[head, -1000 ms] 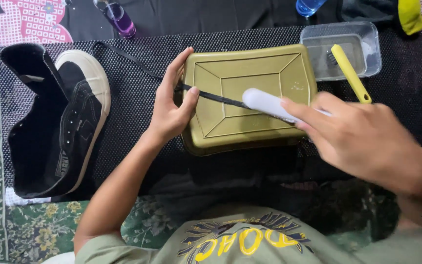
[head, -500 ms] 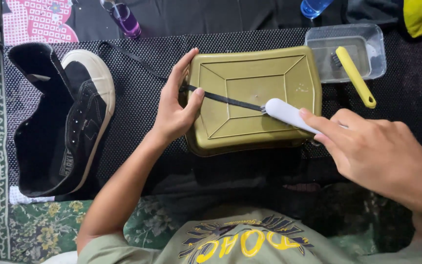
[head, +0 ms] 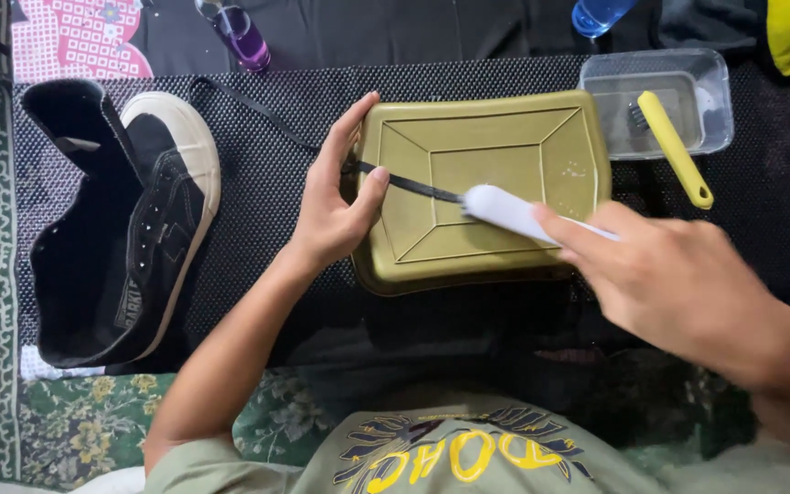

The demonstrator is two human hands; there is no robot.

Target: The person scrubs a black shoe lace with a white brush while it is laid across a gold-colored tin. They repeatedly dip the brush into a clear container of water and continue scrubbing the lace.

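Right hand point(head: 688, 284) grips white brush point(head: 514, 212), bristles on black shoelace point(head: 409, 186) stretched flat across upturned olive tub point(head: 486, 187). Left hand point(head: 336, 206) pins lace at tub's left edge, keeping it taut. Black sneaker point(head: 134, 229) left of tub.

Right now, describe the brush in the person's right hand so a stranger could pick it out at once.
Start at the olive-green lid lying upside down in the middle of the black mat. A black shoelace runs across it, pinned by the left hand. The white brush sits at the lace's end, gripped by the right hand. The other brush is yellow and rests in a clear tub.
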